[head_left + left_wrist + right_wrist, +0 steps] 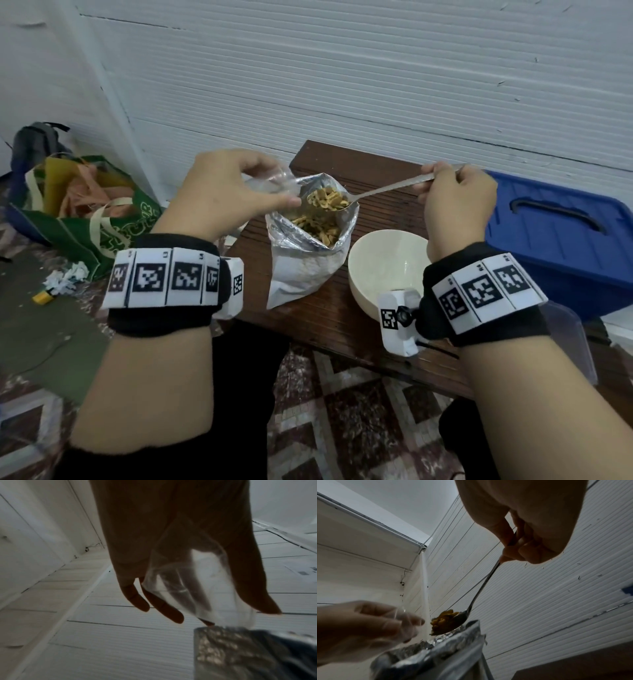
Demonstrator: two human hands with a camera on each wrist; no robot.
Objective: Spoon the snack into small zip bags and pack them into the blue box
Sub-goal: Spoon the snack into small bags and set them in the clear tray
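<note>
Step in hand: a loaded spoon [373, 192] is being carried from the foil snack pouch [308, 246] toward the small zip bag [270, 185].

- Right hand [455, 202]: grip pinched on the spoon handle near its end, thumb against curled fingers. The bowl of the spoon is heaped with snack [325, 200] and is held above the pouch mouth.
- Left hand [226, 192]: grip pinched on the rim of the clear zip bag. In the left wrist view the bag [193, 582] is seen hanging between thumb and fingers with its mouth partly spread; how wide it gapes cannot be told.
- The bag mouth sits at 9 o'clock of the spoon bowl, just beside it, apparently not yet touching.
- The pouch stands upright on the dark wooden surface [363, 161], still well filled. A white bowl [376, 270] sits at 3 o'clock of the pouch.
- The blue box [561, 240] lies at 3 o'clock of the scene with its lid on. No filled bags are seen.

Judgement: the task is at an early stage.

How the step is best done:
1. The bag mouth should be held wide and tilted toward the spoon.
2. The transfer should be kept over the pouch, so strays fall back in.
3. The spoon tip should be entered past the rim before it is tipped, slowly.

Risk: a heaped load and a limp, narrow bag make spillage likely.
</note>
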